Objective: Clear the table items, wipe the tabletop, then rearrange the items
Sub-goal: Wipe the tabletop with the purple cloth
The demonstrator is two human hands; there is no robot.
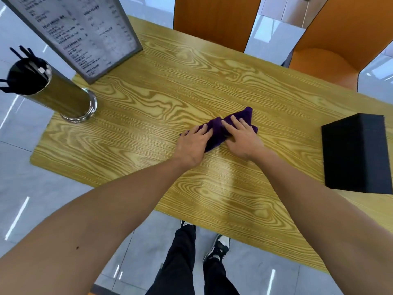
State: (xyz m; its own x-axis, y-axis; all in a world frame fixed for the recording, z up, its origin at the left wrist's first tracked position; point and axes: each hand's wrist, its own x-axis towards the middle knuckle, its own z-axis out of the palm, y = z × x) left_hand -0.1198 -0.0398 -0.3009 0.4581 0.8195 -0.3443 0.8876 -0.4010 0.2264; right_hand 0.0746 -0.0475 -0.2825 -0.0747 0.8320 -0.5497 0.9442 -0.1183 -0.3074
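Both hands lay flat on a purple cloth (221, 128) near the middle of the surface (148, 116). The left hand (194, 143) pressed its left end with fingers spread and gripped nothing; the right hand (242, 137) pressed its right part, fingers likewise extended. The cloth was bunched between them. Far left of the hands stood a metal holder (63, 96) with dark sticks, and behind it a framed menu (85, 33). Well to the right of the hands sat a black box (357, 154). Beyond the hands stood 2 orange chairs (214, 20).
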